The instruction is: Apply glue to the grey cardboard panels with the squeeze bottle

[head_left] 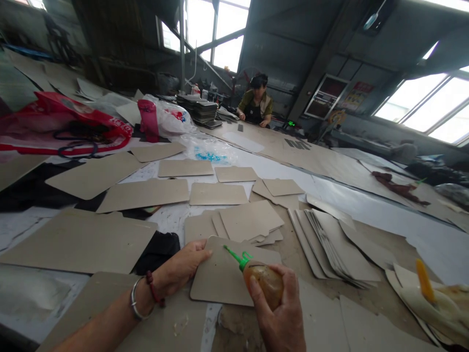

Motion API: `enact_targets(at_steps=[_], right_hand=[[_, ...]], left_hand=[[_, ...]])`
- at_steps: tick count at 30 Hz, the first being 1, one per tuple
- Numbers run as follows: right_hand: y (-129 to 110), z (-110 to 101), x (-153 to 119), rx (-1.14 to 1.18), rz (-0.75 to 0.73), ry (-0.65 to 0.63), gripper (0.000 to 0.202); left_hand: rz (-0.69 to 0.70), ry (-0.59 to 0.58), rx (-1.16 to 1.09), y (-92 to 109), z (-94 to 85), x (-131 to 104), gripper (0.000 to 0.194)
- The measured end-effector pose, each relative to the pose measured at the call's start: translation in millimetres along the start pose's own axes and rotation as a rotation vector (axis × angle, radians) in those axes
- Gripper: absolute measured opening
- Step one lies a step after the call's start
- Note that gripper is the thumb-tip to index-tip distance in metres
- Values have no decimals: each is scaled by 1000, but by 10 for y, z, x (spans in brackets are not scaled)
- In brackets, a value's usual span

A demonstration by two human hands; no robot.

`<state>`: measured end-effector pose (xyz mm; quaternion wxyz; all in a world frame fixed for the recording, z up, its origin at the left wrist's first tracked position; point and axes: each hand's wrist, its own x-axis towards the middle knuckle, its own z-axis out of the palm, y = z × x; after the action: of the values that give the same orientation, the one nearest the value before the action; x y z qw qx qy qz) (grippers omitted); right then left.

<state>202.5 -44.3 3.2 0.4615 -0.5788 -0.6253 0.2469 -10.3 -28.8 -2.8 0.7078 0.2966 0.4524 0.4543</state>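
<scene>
My left hand [193, 261] grips the left edge of a grey-beige board [216, 274] with rounded corners, thumb on top and the other fingers beneath. In my right hand [280, 313] is a glue bottle [269, 283] with amber contents and a green nozzle [234, 256]. It tilts so that its tip points up and left, over the board's upper part; whether the tip touches the surface I cannot tell. Just beyond, several similar boards [249, 220] overlap in a loose pile. A fanned stack of boards [330, 244] lies to the right.
Single boards [142, 193] are spread over the white table surface. A red plastic bag [73, 124] and a white plastic bag [170, 115] lie at the back left. A yellow nozzle [425, 281] sticks up at right. Across the table sits a person [256, 102] near a dark stack [200, 110].
</scene>
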Motion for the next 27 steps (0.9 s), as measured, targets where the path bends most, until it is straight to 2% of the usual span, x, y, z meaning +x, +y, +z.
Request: enact_targets(at_steps=[5, 14, 17, 23, 27], right_hand=[[48, -65, 15, -28, 10, 31, 38], [122, -204, 49, -66, 18, 73, 36], [95, -168, 21, -27, 25, 58, 37], [-65, 45, -61, 90, -29, -3, 32], [-50, 56, -53, 56, -39, 7, 30]], left_hand=[[-10, -13, -2, -33, -30, 15, 55], [-9, -22, 9, -19, -27, 30, 60], [-10, -25, 15, -18, -10, 35, 57], [-2, -33, 41, -12, 17, 21, 43], [-4, -21, 55, 2, 17, 8, 46]])
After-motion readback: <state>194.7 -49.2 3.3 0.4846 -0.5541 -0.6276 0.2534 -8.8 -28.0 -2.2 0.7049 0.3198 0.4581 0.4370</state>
